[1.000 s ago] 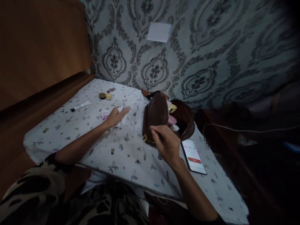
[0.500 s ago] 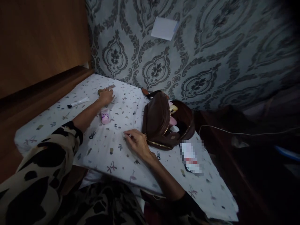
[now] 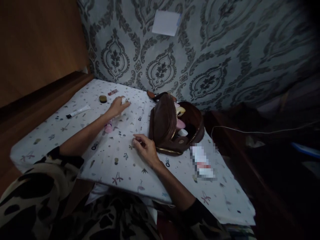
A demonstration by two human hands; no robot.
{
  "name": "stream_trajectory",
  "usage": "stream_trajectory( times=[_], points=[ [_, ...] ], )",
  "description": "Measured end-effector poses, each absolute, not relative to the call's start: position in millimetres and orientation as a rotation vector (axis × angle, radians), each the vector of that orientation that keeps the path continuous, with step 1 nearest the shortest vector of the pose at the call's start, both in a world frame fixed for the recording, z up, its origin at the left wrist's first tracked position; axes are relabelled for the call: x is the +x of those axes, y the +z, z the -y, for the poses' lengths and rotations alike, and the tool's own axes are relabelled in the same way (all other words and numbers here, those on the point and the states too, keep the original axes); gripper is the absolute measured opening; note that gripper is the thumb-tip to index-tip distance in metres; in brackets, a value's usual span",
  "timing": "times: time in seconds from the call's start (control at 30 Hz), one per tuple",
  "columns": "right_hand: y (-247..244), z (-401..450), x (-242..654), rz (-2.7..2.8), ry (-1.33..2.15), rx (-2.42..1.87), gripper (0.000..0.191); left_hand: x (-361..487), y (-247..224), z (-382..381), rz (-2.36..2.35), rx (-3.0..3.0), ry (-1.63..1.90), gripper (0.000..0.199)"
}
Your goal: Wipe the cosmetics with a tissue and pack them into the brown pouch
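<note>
My left hand [image 3: 118,107] reaches over the cloth, its fingers round a small white item [image 3: 124,100] that is partly hidden. Below its wrist lies a pink bottle [image 3: 108,127], partly covered by the forearm. A round olive-coloured jar [image 3: 102,99] and a small pinkish tube [image 3: 112,92] lie beyond the left hand. My right hand [image 3: 146,148] rests on the cloth with its fingers loosely curled and apart, holding nothing visible. Just beyond it stands a brown bag [image 3: 162,125], unzipped, with a white-capped item [image 3: 182,132] and pink and yellow things inside.
A white tube with a black cap [image 3: 78,111] lies at the left of the patterned cloth [image 3: 100,166]. A blurred-out packet [image 3: 203,161] is right of the bag. Behind is a patterned wall with a white card [image 3: 166,23]; a white cable [image 3: 252,129] runs right.
My left hand has moved right, away from the olive jar, and now has the white item. The jar and pinkish tube are uncovered. My right hand stays near the bag. The view has shifted slightly.
</note>
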State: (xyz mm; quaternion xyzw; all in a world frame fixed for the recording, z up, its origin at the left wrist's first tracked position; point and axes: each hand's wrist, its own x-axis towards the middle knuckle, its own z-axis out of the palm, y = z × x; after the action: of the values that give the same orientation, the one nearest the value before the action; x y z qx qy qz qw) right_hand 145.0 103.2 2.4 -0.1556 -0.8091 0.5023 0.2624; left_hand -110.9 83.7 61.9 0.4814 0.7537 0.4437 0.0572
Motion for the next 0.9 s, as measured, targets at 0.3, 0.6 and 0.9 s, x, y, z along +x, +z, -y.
stream_trajectory(
  times=[0.3, 0.6, 0.9],
  points=[
    [4.2, -104.8, 140.1, 1.708, 1.813, -0.341, 0.050, 5.2, 64.1, -40.6, -2.141, 1.857, 1.209, 0.020],
    [0.8, -104.9, 138.9, 1.772, 1.765, -0.398, 0.045, 8.5, 50.6, -34.3, -2.221, 1.919, 1.198, 0.032],
    [6.5, -106.8, 141.0, 1.907, 1.614, -0.354, 0.049, 8.6, 45.4, -30.2, -2.198, 1.883, 1.178, 0.031]
  ],
)
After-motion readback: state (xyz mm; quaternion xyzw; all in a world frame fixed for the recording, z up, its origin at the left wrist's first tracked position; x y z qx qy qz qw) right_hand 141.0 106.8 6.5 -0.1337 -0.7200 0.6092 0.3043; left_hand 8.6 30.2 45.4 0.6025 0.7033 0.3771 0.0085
